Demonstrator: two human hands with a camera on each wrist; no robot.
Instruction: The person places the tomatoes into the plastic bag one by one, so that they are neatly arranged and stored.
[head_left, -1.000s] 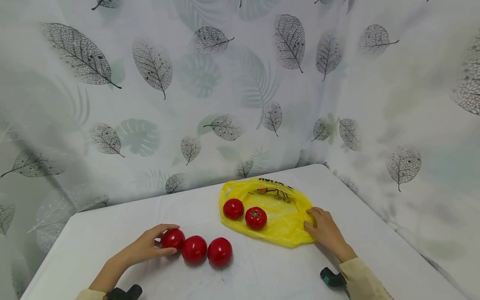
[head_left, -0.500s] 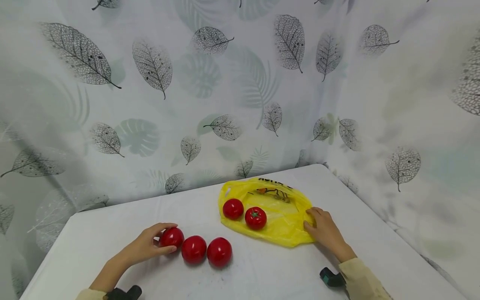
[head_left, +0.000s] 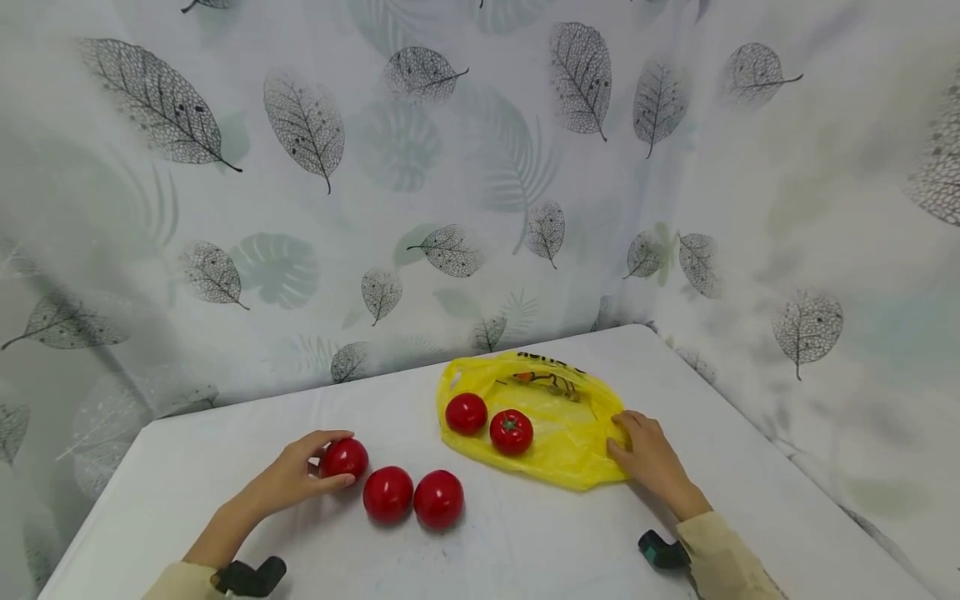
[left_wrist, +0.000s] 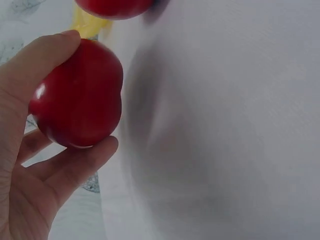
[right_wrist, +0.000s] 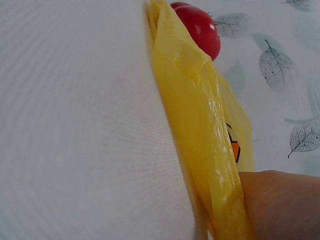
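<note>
I have one red tomato [head_left: 344, 459] in the left hand [head_left: 291, 477], thumb and fingers parted to its width and curved round its sides; I cannot tell whether its underside touches the white table [head_left: 540, 542]. The right hand [head_left: 649, 454] pinches the right edge of one yellow bag [head_left: 573, 446], fingers nearly together; from here I cannot judge how firmly. Two tomatoes lie on the bag's left part: a plain one [head_left: 467, 414] and, just beside it, one showing its green stem [head_left: 512, 427]. Two more, a near pair [head_left: 387, 495], sit side by side between the left hand and the bag, making five. Outward, I see two beige sleeves [head_left: 726, 557], two dark wrist devices [head_left: 663, 552] and leaf-printed cloth [head_left: 465, 183] behind.
</note>
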